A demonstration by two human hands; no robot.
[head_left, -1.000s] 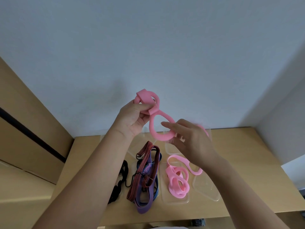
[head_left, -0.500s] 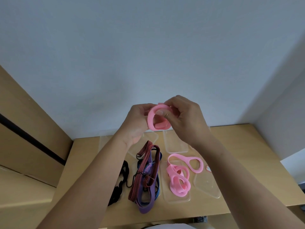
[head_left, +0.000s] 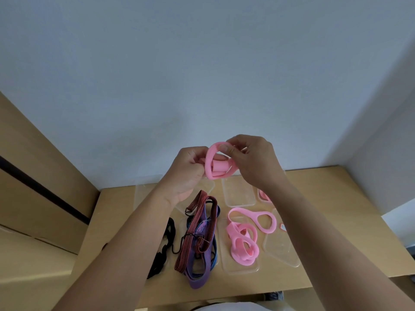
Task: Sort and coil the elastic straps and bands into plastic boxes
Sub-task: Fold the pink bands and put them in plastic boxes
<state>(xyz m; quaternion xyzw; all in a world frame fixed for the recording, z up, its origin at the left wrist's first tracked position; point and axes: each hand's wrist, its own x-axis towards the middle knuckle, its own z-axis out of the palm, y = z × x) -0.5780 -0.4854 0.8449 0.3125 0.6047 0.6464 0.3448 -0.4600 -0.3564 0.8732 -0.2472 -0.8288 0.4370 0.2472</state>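
In the head view, we see both hands raised above the counter (head_left: 325, 198), well clear of it, working one pink band (head_left: 215, 170) between them. The left hand (head_left: 190, 173) has its fingers (head_left: 197, 153) curled round the band's left side, where the band is rolled into a short coil. The right hand (head_left: 253, 162) pinches the band's outer loop at the top between thumb and forefinger, with its other fingers bent behind.

Below on the counter, a clear plastic box (head_left: 226, 263) holds a tangle of pink bands (head_left: 243, 243). A pink figure-eight band (head_left: 262, 218) lies across that box's far rim. Another clear box (head_left: 238, 194) sits farther back and a third box (head_left: 283, 254) stands to the right, partly under the right forearm.

To the left we find a red-and-black striped strap (head_left: 195, 232) lying over a purple band (head_left: 198, 281) and a blue band (head_left: 215, 259). A black strap (head_left: 166, 243) lies beside them, partly hidden by the left forearm.
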